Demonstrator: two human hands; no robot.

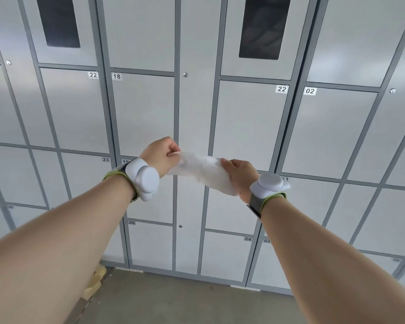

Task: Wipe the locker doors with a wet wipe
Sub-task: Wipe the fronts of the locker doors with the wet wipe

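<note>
A white wet wipe [202,170] is stretched in the air between both hands, in front of the lockers. My left hand [160,155] pinches its left end with curled fingers. My right hand [240,175] grips the right end, where the wipe bunches and hangs down. Each wrist wears a white sensor on a band. Behind the hands is a wall of grey numbered locker doors [143,113], among them 18, 22 and 02. The wipe does not touch any door.
A narrow vertical panel [192,113] with small round locks runs between the locker columns. Two dark screens [262,26] sit in the upper doors. Concrete floor [173,300] lies below, with crumpled yellowish paper [95,280] at the locker base on the left.
</note>
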